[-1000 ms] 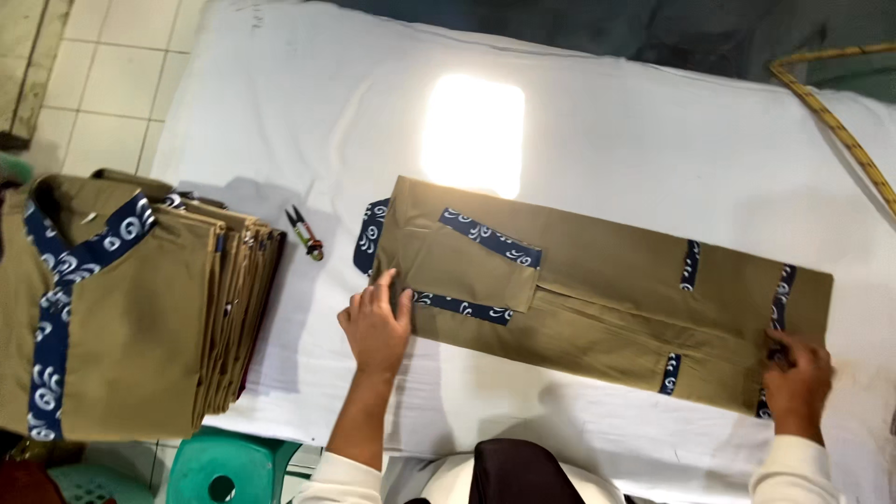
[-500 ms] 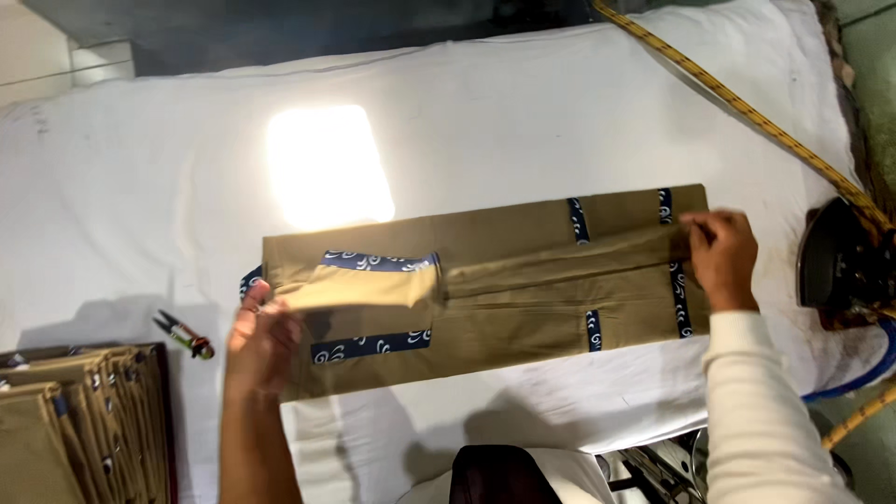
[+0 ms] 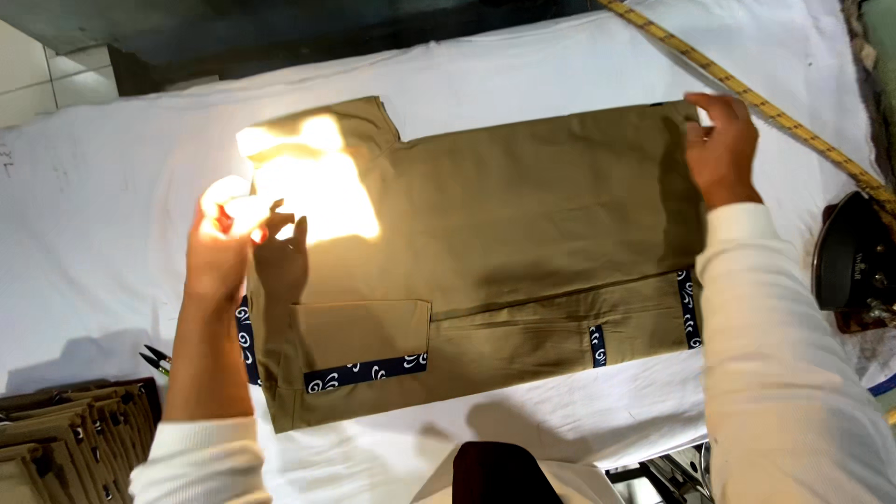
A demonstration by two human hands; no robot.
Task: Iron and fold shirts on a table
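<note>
My left hand (image 3: 224, 245) pinches the khaki shirt (image 3: 485, 252) at its 9 o'clock edge, my right hand (image 3: 721, 149) grips its 2 o'clock corner, the shirt lying spread on the white-covered desk (image 3: 112, 205).

A white cloth covers the tabletop (image 3: 112, 187), which serves as the landmark here. At its lower left corner sits a stack of folded khaki garments (image 3: 65, 439), with small snips (image 3: 155, 359) lying on the cloth just beside the stack. A yellow measuring tape (image 3: 775, 112) runs diagonally across the tabletop's upper right part. A dark iron (image 3: 854, 261) rests at its right edge.
</note>
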